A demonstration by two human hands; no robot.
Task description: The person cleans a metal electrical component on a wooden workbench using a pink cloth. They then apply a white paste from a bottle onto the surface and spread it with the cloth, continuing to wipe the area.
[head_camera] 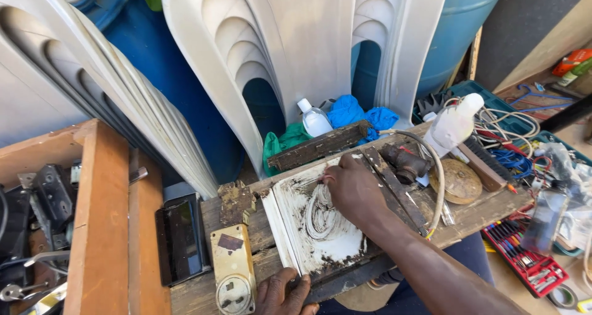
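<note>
Item: flat white rectangular panel, smeared and rust-stained, with dark corroded edges (311, 222), lying on the worn wooden plank tabletop (481, 207).
Position: directly below the person, at the near middle of the tabletop, between both hands.
Long axis: runs from the near edge away toward the white plastic chairs (296, 49), slightly tilted to the left.
Right hand (351, 188): rests on the panel's far right part, fingers curled together; whether it pinches a small tool cannot be told.
Left hand (283, 290): at the near edge, fingers closed over the panel's lower rim, steadying it.
Nearer hand: both touch the panel; the right sits over its face, the left at its edge.
Left neighbour: cream oblong electrical socket plate (232, 269), just beside the panel.
Right neighbour: dark rusty pipe fitting (404, 162), near the right hand.
</note>
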